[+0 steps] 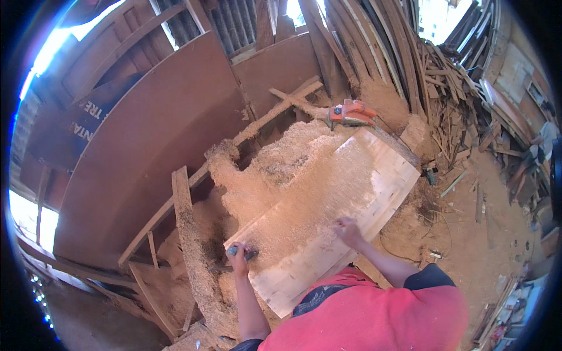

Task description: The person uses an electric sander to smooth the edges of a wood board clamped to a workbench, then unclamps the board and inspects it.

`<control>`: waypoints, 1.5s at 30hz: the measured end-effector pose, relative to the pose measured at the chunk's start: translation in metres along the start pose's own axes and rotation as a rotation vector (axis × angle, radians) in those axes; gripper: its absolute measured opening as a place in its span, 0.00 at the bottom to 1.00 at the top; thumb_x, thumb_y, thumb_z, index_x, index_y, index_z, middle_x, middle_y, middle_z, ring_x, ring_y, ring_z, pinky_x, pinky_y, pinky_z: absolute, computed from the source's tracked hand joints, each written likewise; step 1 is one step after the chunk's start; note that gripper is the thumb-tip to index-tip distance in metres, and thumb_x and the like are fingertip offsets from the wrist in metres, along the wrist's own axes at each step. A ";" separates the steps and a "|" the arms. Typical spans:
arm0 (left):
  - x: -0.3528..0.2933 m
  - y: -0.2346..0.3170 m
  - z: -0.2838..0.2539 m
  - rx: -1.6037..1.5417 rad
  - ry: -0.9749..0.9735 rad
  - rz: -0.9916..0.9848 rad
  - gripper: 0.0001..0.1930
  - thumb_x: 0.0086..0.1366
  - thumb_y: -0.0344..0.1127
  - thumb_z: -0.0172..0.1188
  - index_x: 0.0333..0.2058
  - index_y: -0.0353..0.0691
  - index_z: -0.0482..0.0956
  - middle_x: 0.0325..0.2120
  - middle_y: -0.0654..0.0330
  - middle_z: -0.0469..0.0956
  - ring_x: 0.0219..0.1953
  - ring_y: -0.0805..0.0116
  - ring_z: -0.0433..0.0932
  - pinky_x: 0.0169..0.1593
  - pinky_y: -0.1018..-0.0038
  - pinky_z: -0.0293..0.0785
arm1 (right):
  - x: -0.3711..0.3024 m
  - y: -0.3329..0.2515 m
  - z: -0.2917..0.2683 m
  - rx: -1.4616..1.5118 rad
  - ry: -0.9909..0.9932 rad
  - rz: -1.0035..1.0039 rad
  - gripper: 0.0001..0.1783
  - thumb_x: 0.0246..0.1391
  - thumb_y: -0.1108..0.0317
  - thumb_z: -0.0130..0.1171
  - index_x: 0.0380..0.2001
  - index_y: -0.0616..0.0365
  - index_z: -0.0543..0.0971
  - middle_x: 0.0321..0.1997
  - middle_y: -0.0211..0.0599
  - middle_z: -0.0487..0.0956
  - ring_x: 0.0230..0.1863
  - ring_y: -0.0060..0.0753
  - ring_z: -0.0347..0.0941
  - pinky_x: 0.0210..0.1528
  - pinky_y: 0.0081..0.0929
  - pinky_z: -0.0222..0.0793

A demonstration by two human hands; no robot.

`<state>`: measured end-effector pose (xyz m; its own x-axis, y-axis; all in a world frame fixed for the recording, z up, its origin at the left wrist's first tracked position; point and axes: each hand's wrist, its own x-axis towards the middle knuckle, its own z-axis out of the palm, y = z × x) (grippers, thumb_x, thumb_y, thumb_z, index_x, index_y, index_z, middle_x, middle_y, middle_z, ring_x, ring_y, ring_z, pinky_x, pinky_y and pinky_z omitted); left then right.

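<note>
A wide pale wooden slab (380, 187) lies aslant in front of me, much of its top under a thick layer of wood shavings (316, 193). At its left edge my left hand (240, 264) is closed round a small grey-blue tool with a dark part (250, 255); its exact kind cannot be made out. My right hand (349, 231) is over the slab's near side, at the border of the shavings. Its fingers look curled in, and whatever they may hold is hidden. An orange power planer (353, 112) rests at the slab's far end.
Rough wooden beams (184, 205) covered in shavings stand left of the slab. Large brown panels (158, 117) lean behind it. Planks (374, 47) and a heap of offcuts (448, 99) fill the far right. A cable (404, 257) trails over the dusty floor.
</note>
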<state>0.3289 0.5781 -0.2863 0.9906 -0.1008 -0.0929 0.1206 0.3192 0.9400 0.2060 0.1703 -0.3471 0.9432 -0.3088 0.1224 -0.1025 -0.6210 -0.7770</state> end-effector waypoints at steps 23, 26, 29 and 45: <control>-0.039 -0.007 0.017 0.601 0.291 0.298 0.20 0.63 0.23 0.68 0.52 0.32 0.71 0.49 0.52 0.77 0.50 0.63 0.77 0.57 0.65 0.74 | -0.043 0.052 -0.004 -0.549 0.346 0.194 0.33 0.52 0.54 0.59 0.61 0.52 0.73 0.72 0.44 0.65 0.77 0.52 0.52 0.77 0.55 0.42; -0.027 -0.028 0.031 0.506 0.543 0.376 0.22 0.57 0.28 0.76 0.42 0.34 0.69 0.42 0.55 0.76 0.43 0.65 0.75 0.51 0.66 0.74 | -0.038 0.054 -0.001 -0.576 0.342 0.188 0.33 0.52 0.53 0.57 0.61 0.52 0.73 0.73 0.44 0.64 0.77 0.52 0.51 0.77 0.56 0.41; -0.011 -0.030 0.059 0.677 0.885 0.191 0.29 0.55 0.35 0.78 0.49 0.36 0.69 0.44 0.53 0.75 0.46 0.59 0.74 0.56 0.64 0.71 | -0.042 0.060 -0.004 -0.602 0.351 0.176 0.32 0.51 0.53 0.56 0.60 0.53 0.73 0.71 0.46 0.65 0.76 0.53 0.52 0.76 0.57 0.42; -0.008 -0.031 0.053 0.783 0.696 0.198 0.29 0.50 0.31 0.80 0.47 0.36 0.71 0.41 0.54 0.80 0.39 0.66 0.78 0.46 0.71 0.75 | -0.040 0.058 -0.006 -0.611 0.394 0.133 0.31 0.49 0.55 0.58 0.58 0.53 0.75 0.70 0.46 0.66 0.75 0.52 0.54 0.75 0.57 0.44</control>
<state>0.3137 0.5191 -0.2974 0.8371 0.5258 0.1507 0.1227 -0.4490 0.8851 0.1607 0.1423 -0.3933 0.7389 -0.5737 0.3534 -0.4741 -0.8154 -0.3322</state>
